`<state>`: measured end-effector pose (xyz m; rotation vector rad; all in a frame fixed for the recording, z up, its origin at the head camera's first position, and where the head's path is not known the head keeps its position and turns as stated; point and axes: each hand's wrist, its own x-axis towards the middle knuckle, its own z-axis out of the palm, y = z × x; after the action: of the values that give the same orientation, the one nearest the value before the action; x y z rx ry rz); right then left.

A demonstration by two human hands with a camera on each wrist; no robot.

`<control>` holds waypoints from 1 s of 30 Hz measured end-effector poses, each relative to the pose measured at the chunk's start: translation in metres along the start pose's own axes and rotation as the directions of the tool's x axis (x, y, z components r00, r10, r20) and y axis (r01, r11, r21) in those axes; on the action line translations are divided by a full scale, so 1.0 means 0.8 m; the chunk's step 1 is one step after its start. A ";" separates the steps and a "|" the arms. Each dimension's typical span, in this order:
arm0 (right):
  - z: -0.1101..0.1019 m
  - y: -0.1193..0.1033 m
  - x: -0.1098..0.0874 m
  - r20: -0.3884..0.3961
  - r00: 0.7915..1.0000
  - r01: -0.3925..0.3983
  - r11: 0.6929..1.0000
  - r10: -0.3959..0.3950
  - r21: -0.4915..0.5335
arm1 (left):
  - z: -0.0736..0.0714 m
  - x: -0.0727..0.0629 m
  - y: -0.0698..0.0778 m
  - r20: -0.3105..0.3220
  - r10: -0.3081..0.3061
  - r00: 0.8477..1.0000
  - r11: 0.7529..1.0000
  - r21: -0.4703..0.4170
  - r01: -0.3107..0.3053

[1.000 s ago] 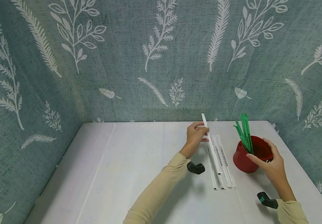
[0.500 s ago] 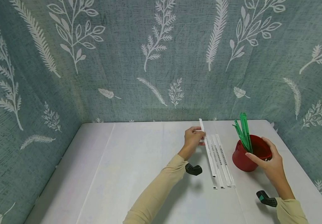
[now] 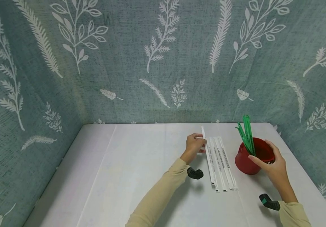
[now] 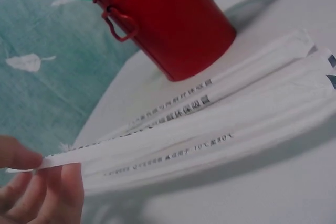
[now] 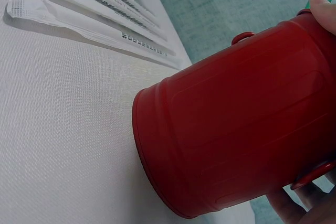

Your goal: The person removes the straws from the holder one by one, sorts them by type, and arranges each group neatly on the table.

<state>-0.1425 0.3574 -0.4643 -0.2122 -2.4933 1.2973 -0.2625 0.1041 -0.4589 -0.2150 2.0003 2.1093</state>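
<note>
My left hand [image 3: 194, 145] pinches the far end of a white paper-wrapped drinking straw [image 3: 209, 164] between thumb and fingers. Its far tip is raised, and its near end lies low beside several like straws [image 3: 221, 170] in a row on the table. Printed lettering shows on the wrappers in the left wrist view. To the right, my right hand [image 3: 277, 165] grips a red metal bucket [image 3: 245, 164] around its rim, thumb on the near side. Green-wrapped straws [image 3: 249, 135] stand in the bucket, leaning left. Part of the right hand is hidden behind the bucket in the right wrist view.
The white table [image 3: 140, 170] stretches out to the left of the straws. Behind it hangs a teal leaf-patterned cloth [image 3: 123, 63], which also covers both sides. A black wrist device [image 3: 195, 173] sits under the left wrist, another black device [image 3: 269, 201] by the right wrist.
My left hand has moved left and nearer with the wrapped straw, lowering it from over the others to the left end of the row. The right hand stays on the bucket.
</note>
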 end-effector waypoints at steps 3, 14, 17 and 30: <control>0.000 0.000 -0.001 -0.001 1.000 -0.003 1.000 0.003 0.002 | -0.002 0.001 -0.005 -0.012 -0.022 1.000 1.000 0.014 0.022; 0.000 0.000 -0.001 0.000 1.000 -0.006 1.000 0.006 0.002 | -0.003 0.009 -0.027 -0.036 0.016 0.999 0.993 0.115 -0.012; 0.001 0.001 -0.002 -0.001 1.000 0.000 1.000 0.000 -0.001 | -0.003 0.010 -0.033 -0.043 0.033 0.999 0.988 0.152 -0.026; 0.002 0.005 -0.001 -0.006 1.000 0.014 1.000 -0.014 -0.004 | 0.004 0.004 -0.041 -0.030 0.163 0.986 0.952 0.267 -0.149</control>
<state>-0.1427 0.3585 -0.4686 -0.1995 -2.4884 1.2841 -0.2571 0.1092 -0.4911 -0.0674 2.3732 1.9115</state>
